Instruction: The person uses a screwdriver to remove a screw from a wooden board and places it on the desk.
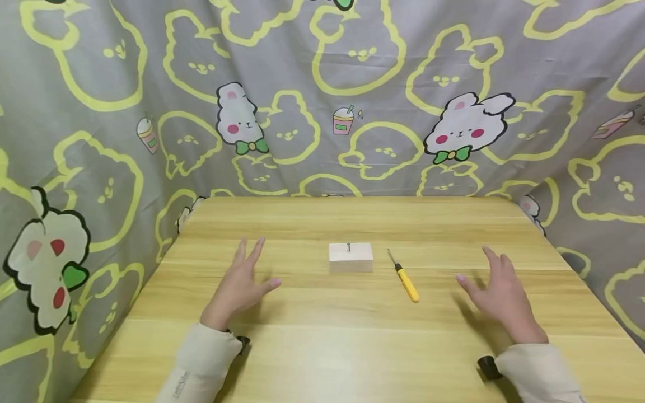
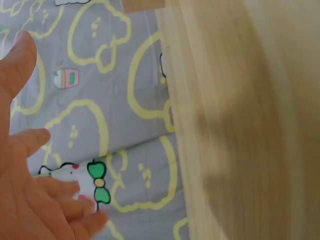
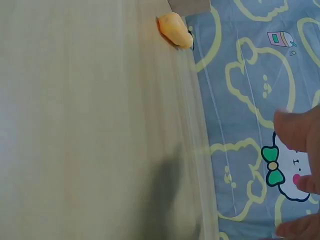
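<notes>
A pale wooden block [image 1: 350,258] sits near the middle of the table, with a small dark screw [image 1: 349,247] standing up from its top. To its right lies a screwdriver [image 1: 407,282] with a yellow handle, its metal tip pointing away toward the back. My left hand [image 1: 244,285] hovers left of the block, fingers spread, holding nothing. On the other side, my right hand [image 1: 504,294] is raised to the right of the screwdriver, also spread and holding nothing. In the right wrist view the yellow handle [image 3: 175,30] shows at the top edge.
The light wood table [image 1: 322,347] extends under both arms. A grey curtain [image 1: 302,67] with yellow cartoon outlines hangs behind the table and along both sides. Dark wrist straps with small black devices [image 1: 489,368] sit at the sleeve cuffs.
</notes>
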`<state>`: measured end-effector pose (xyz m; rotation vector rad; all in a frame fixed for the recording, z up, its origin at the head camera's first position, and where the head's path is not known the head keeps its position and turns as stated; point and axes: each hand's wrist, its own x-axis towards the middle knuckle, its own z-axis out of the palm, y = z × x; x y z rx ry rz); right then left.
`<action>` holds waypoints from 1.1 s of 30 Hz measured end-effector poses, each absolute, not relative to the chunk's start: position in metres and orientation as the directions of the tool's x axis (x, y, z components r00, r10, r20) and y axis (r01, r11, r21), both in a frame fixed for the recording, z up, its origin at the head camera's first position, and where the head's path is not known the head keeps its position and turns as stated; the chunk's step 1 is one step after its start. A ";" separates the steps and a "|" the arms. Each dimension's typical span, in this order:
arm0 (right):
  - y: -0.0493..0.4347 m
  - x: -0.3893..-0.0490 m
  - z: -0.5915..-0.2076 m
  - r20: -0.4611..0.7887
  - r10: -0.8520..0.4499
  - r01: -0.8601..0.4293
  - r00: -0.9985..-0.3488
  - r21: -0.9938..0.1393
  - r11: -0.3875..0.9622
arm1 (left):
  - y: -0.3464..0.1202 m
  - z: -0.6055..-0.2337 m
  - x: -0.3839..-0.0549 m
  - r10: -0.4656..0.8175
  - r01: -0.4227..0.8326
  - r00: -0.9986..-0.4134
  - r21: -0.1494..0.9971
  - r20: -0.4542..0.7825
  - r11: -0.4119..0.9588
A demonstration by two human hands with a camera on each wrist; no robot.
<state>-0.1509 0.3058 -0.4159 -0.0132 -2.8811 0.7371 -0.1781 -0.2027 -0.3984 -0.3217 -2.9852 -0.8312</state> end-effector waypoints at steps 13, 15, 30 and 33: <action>0.302 -0.176 -0.409 -0.056 -0.059 -0.004 -0.997 -0.692 0.722 | -0.156 -0.403 -0.214 0.438 0.373 -0.896 0.663 0.075 0.649; 0.297 -0.181 -0.411 -0.079 -0.074 0.004 -0.994 -0.708 0.706 | -0.147 -0.401 -0.220 0.457 0.376 -0.887 0.665 0.058 0.645; 0.266 -0.212 -0.422 -0.117 -0.181 -0.052 -0.976 -0.688 0.723 | -0.094 -0.395 -0.251 0.514 0.411 -0.858 0.594 -0.005 0.691; 0.262 -0.213 -0.424 -0.114 -0.205 -0.072 -0.972 -0.688 0.722 | -0.089 -0.397 -0.250 0.530 0.431 -0.848 0.578 -0.003 0.693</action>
